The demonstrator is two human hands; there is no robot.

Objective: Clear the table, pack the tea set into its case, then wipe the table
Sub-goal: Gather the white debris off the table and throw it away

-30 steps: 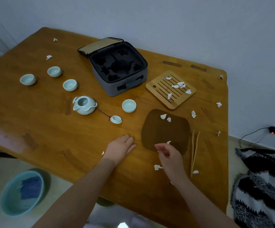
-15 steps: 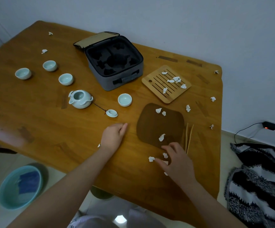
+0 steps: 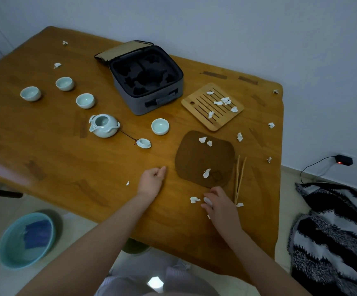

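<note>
The right hand (image 3: pixel 220 205) pinches a white paper scrap (image 3: pixel 208 201) between curled fingers, just beside another scrap (image 3: pixel 194 199) near the brown mat (image 3: pixel 194 165). The left hand (image 3: pixel 151 178) rests loosely curled on the wooden table (image 3: pixel 55 157), holding nothing. Beyond stand the open grey case (image 3: pixel 149 77), teapot (image 3: pixel 103 126), its lid (image 3: pixel 143 143) and four cups.

text: none legible | case (image 3: pixel 147 82): no brand or label can be read | teapot (image 3: pixel 103 126), cups (image 3: pixel 160 126): plain, no marks | brown mat (image 3: pixel 203 159): a faint square mark near its front edge, too dim to read | wooden tray (image 3: pixel 212 106): no lettering | paper scraps (image 3: pixel 206 173): blank
</note>
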